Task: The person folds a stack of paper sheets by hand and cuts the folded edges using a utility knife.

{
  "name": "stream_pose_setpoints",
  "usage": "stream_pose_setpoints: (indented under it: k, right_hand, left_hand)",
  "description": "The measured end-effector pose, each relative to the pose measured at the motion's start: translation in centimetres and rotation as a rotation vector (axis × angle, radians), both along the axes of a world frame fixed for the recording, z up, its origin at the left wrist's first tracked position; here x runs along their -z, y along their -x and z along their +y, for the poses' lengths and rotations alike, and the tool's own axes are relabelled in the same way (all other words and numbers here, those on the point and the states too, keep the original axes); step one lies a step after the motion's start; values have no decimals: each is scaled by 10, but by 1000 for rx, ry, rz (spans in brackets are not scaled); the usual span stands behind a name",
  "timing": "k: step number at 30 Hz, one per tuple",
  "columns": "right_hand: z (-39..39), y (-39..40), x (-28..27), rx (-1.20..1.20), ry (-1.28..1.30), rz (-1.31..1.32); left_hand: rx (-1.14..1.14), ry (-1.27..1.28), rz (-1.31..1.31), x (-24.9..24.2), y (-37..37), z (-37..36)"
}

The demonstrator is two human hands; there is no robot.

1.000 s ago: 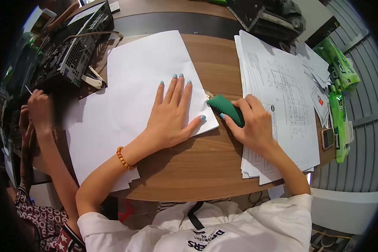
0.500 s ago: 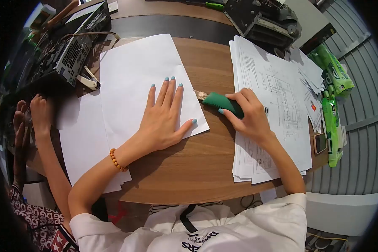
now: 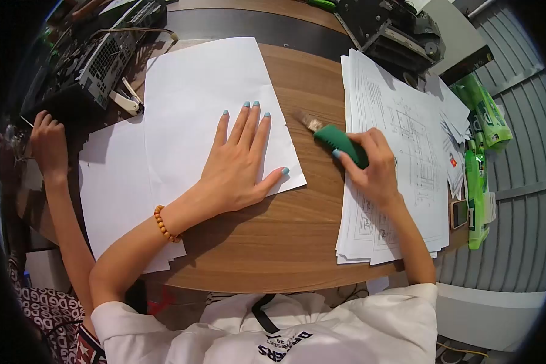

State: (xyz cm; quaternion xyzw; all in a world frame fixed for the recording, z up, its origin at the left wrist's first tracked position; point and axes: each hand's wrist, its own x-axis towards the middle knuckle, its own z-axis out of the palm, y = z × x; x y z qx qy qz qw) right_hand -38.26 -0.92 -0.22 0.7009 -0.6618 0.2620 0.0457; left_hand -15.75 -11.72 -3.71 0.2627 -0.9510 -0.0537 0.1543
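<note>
A large white sheet of paper (image 3: 194,85) lies on the desk, overlapping more white paper (image 3: 112,182) at its lower left. My left hand (image 3: 233,164) presses flat on the large sheet, fingers stretched and spread, holding nothing. A small nick shows in that sheet's right edge. To the right of it, my right hand (image 3: 373,167) grips a green-handled knife (image 3: 340,144). Its short blade is blurred, points up and left, and stands apart from the paper. The right forearm passes over a stack of printed sheets (image 3: 406,133) with line diagrams.
A co-worker's hand (image 3: 50,145) is at the left by a black electronic unit (image 3: 103,73). A white stapler-like tool (image 3: 126,102) lies near it. Black machinery (image 3: 394,30) stands at the back right; green packets (image 3: 478,194) and a phone (image 3: 459,214) sit at the right edge.
My right hand has drawn the knife right, away from the sheet's edge. My left hand stays flat on the paper. The co-worker's hand has shifted up and left.
</note>
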Motion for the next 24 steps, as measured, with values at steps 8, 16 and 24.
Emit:
stream_pose_setpoints:
  k: [8, 16, 24]
  right_hand:
    - [10, -1, -5, -61, -23, -33]
    - [16, -1, -11, 17, -37, -51]
    - [32, 14, -22, 62, -37, -137]
  left_hand:
    - [15, 42, 50, 5, 1, -2]
    - [58, -54, -3, -6, -4, -1]
    - [68, -139, 25, -5, -6, -6]
